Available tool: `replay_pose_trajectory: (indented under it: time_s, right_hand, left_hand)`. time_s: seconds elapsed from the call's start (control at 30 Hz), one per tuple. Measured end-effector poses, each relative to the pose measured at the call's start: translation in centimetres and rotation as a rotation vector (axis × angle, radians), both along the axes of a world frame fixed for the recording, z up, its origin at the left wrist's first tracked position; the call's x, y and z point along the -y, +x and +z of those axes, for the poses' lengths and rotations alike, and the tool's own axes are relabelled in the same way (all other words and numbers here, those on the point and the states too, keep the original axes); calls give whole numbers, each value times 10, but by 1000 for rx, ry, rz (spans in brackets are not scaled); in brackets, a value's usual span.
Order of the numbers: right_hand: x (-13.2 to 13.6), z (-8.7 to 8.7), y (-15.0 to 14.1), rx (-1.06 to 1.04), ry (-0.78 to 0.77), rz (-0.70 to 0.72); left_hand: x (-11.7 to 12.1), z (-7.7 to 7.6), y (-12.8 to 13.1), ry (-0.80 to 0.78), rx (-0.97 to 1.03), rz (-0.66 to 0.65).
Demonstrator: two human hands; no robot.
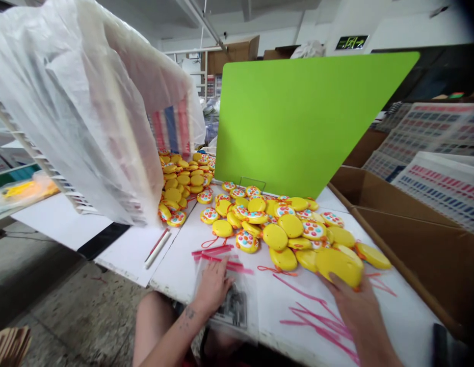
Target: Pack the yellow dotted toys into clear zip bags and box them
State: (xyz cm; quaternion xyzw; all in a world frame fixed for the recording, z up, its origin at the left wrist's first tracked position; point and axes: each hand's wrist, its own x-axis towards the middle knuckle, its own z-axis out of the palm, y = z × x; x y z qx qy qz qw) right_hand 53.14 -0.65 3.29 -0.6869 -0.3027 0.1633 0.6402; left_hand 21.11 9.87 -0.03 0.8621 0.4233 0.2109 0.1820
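Note:
My left hand [214, 283] lies on a small stack of clear zip bags [237, 306] with pink top strips, at the table's near edge. Its fingers are stretched over the strips, the thumb apart. At the right, my right hand [349, 298] grips a yellow duck-shaped plastic toy [338, 265], its plain back showing; some fingers are hidden beneath. Beyond it a heap of similar yellow toys [275, 237] spreads over the table, some showing white faces with coloured dots and orange cords. Loose pink strips [321, 321] lie between my hands and nearby.
A tipped white crate lined with plastic sheeting [107, 102] stands at left, more yellow toys [183, 178] spilling from it. A green board [298, 122] stands upright behind the heap. Cardboard boxes [413, 244] line the right edge. A white pen [157, 250] and a black flat object [103, 241] lie left.

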Motion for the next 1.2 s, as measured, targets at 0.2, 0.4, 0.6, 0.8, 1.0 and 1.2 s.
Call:
replay_pose_trajectory:
  time_s: [0.2,0.4,0.6,0.8,1.0,1.2]
  right_hand:
    - [-37,25,-70,272,-225,564]
    - [-51,38,-101,447,-212,899]
    - [-53,44,-106,331,-233,996]
    - [-78,12,-106,124,-202,866]
    - [-107,-9,-115,118,-231,941]
    - [-117,-9,-144,267,-270,1055]
  left_hand:
    - [1,-2,-4,-99,118,-9]
    - [1,1,-5,-102,100,-29]
    - [0,6,-5,-50,99,-37]
    - [2,12,-4,29,-19,-97]
    - [2,7,-4,79,-39,-65]
    - [6,14,-7,154,120,-27]
